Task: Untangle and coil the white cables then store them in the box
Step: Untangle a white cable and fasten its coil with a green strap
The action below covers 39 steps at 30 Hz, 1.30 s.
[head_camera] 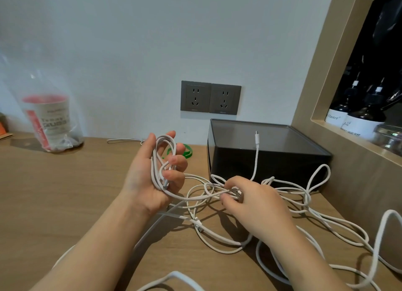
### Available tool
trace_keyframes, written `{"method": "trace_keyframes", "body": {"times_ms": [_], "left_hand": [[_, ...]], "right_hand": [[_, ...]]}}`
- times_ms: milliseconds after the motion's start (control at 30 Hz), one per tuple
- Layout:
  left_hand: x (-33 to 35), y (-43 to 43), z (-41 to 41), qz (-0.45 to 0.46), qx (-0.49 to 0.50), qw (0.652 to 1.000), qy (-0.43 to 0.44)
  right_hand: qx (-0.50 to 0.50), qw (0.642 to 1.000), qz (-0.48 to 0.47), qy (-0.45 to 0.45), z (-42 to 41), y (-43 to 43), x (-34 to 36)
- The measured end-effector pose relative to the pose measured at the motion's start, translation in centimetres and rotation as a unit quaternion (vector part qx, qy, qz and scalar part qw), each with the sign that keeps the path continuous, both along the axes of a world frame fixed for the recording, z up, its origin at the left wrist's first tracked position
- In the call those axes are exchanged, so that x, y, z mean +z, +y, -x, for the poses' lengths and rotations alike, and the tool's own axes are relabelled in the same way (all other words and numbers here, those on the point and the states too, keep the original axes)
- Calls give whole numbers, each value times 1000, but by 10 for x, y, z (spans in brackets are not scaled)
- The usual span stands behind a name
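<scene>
Bottles (356, 122) labelled "Master" and "LIQUID SOAP", left hand (150, 177) gripping coiled white cables (166, 137), right hand (254, 205) pinching tangled strands (191, 199)

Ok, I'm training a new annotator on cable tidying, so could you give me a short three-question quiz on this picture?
1. True or false: the left hand holds a coil of white cable.
2. Where does the loose cable plug lie? A) on the lid of the black box; B) in a wall socket; C) inside the plastic bag.
3. Which hand pinches the tangled cables on the table?
Key: 1 true; 2 A; 3 the right hand.
</scene>
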<state>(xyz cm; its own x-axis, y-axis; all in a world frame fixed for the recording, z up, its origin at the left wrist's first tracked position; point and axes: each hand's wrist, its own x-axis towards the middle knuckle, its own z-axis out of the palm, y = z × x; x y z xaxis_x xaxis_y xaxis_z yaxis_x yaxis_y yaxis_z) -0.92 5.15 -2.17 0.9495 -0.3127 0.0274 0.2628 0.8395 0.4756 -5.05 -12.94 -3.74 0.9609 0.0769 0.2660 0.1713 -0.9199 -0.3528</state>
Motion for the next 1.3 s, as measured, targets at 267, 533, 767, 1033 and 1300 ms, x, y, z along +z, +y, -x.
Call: {"method": "trace_keyframes", "body": {"times_ms": [267,533,767,1033,1300], "left_hand": [[0,1,2,-34,-33,997,-57],[-9,10,-5,36,-238,962,-132],[-11,15,-7,29,-345,922,-172],[5,2,10,-301,-75,939,-146],[9,-7,22,-509,23,831,-224]], "right_hand": [[8,877,-479,37,-3,-3,12],[-17,707,-707,-11,-6,-14,19],[-7,593,-804,45,-7,-19,20],[28,568,-822,18,-5,-19,25],[74,550,-832,13,-5,-17,26]]}}
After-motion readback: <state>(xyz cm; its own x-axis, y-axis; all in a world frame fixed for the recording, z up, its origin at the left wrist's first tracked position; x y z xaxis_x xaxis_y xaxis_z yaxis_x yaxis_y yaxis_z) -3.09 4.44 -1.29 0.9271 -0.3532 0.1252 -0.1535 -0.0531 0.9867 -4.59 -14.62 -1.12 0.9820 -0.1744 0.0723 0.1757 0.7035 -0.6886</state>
